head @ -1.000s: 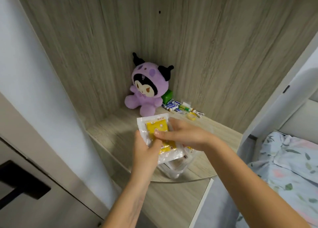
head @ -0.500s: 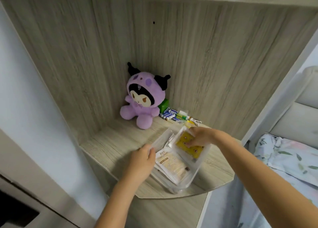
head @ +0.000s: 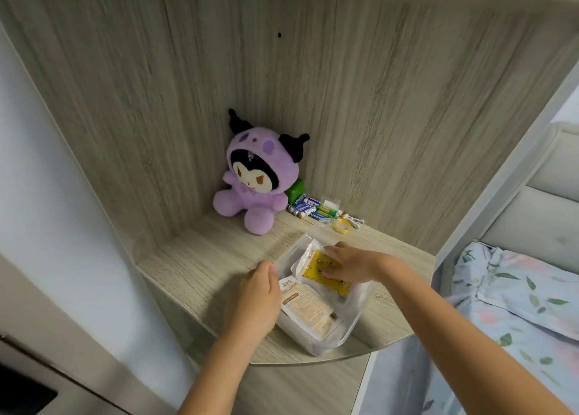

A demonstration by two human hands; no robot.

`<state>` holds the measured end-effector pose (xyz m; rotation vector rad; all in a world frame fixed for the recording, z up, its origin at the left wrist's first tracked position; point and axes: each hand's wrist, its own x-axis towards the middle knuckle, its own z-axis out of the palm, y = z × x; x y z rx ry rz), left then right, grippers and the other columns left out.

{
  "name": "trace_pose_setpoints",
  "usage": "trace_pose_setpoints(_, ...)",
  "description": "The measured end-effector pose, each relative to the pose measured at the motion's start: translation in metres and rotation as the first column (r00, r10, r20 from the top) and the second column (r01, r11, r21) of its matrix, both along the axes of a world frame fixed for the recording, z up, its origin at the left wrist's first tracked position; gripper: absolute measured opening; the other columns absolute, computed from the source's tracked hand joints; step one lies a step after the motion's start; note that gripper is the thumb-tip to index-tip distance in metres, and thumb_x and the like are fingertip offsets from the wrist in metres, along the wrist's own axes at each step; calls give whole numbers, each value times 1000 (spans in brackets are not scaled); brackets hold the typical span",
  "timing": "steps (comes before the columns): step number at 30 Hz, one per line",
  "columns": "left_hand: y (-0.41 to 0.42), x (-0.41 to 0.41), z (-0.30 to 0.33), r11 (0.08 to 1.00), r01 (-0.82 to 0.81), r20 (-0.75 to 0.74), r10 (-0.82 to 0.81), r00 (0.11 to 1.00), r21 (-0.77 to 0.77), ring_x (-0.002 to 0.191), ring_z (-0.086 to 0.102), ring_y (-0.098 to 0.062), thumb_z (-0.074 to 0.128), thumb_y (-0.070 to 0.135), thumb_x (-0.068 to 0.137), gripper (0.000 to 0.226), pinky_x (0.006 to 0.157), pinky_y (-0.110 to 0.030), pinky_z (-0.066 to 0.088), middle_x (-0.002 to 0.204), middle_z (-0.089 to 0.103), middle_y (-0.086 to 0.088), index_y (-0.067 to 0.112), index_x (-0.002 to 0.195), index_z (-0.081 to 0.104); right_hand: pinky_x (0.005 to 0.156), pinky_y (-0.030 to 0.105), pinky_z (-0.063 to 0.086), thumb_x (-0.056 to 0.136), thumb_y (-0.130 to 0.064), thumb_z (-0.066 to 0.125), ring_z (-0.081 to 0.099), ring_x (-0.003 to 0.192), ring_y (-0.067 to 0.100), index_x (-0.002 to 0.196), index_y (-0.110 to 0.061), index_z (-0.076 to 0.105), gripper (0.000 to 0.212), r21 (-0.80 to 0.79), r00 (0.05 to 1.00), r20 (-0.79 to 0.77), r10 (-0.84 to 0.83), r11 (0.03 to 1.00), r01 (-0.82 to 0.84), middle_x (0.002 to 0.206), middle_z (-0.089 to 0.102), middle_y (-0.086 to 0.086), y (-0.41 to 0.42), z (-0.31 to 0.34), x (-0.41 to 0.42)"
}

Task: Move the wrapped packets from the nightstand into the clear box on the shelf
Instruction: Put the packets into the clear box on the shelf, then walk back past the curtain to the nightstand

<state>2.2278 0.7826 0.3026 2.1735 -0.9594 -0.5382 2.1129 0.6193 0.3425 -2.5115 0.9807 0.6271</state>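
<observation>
A clear box stands on the wooden shelf near its front edge. Inside it lie a yellow wrapped packet at the far end and a beige wrapped packet nearer me. My right hand reaches into the box and presses the yellow packet down with its fingers. My left hand grips the box's left wall, thumb over the rim. The nightstand is out of view.
A purple plush toy sits in the shelf's back corner. Beside it lie a green box, several batteries and a yellow ring. A bed with leaf-print bedding lies to the right, below the shelf.
Both hands brought the yellow packet down from above the box into it. The right hand now lies flatter on the packet; the left moved to the box's left wall.
</observation>
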Motion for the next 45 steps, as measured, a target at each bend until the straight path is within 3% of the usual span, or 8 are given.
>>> trace_pose_setpoints(5, 0, -2, 2, 1000, -21, 64, 19, 998, 18, 96, 61, -23, 24, 29, 101, 34, 85, -42, 51, 111, 66, 1, 20, 109, 56, 108, 40, 33, 100, -43, 41, 32, 138, 30, 153, -17, 8, 68, -20, 999, -16, -32, 999, 32, 154, 25, 10, 2, -1, -1)
trace_pose_setpoints(9, 2, -3, 7, 999, 3, 119, -8, 993, 44, 94, 61, -24, 24, 29, 101, 35, 82, -39, 51, 109, 66, -2, 18, 109, 57, 91, 37, 50, 86, -50, 63, 58, 111, 25, 132, -13, 47, 61, -282, 972, 218, -85, 948, 146, 127, 60, 7, 4, -5, -8)
trace_pose_setpoints(17, 2, -17, 46, 997, 63, 539, -29, 842, -46, 97, 58, -21, 33, 37, 99, 34, 77, -35, 46, 108, 63, -1, 19, 110, 59, 70, 24, 44, 93, -35, 57, 68, 86, 15, 95, -15, 73, 26, -233, 581, 808, -97, 853, 467, 92, 75, -2, 34, 7, -92)
trace_pose_setpoints(23, -32, -78, 68, 915, 398, 651, -342, 678, 66, 98, 58, -28, 32, 42, 99, 38, 71, -34, 36, 103, 68, -4, 22, 96, 63, 69, 28, 44, 93, -33, 55, 64, 98, 24, 102, -19, 73, 24, -382, 737, 615, -279, 713, 588, 101, 73, 0, 44, 0, -183)
trace_pose_setpoints(26, -53, -112, 72, 819, 562, 680, -478, 556, 116, 97, 58, -30, 35, 44, 97, 40, 70, -33, 35, 97, 68, -6, 20, 88, 66, 77, 33, 50, 92, -32, 53, 61, 102, 26, 111, -22, 68, 26, -481, 776, 493, -394, 620, 620, 109, 70, 1, 60, -3, -231)
trace_pose_setpoints(33, -67, -187, 74, 468, 841, 617, -755, 220, 273, 100, 59, -28, 37, 48, 96, 37, 72, -33, 41, 102, 64, -3, 23, 90, 64, 75, 32, 50, 91, -53, 51, 60, 97, 22, 105, -25, 68, 35, -487, 573, 467, -674, 345, 803, 104, 69, 1, 145, -3, -317)
trace_pose_setpoints(37, -43, -242, 65, 131, 909, 512, -853, -100, 396, 100, 58, -24, 36, 48, 98, 35, 73, -33, 46, 109, 58, -1, 29, 108, 64, 74, 32, 46, 90, -63, 44, 57, 101, 22, 112, -28, 62, 45, -418, 358, 382, -852, 186, 889, 105, 66, 0, 237, -24, -344)
trace_pose_setpoints(45, 93, -377, 45, -395, 806, 415, -707, -573, 440, 111, 51, -25, 41, 51, 96, 36, 91, -43, 47, 134, 45, -2, 33, 120, 61, 87, 41, 50, 89, -68, 38, 54, 113, 25, 129, -30, 51, 57, -355, -218, 424, -879, -383, 853, 118, 64, -1, 466, -26, -367)
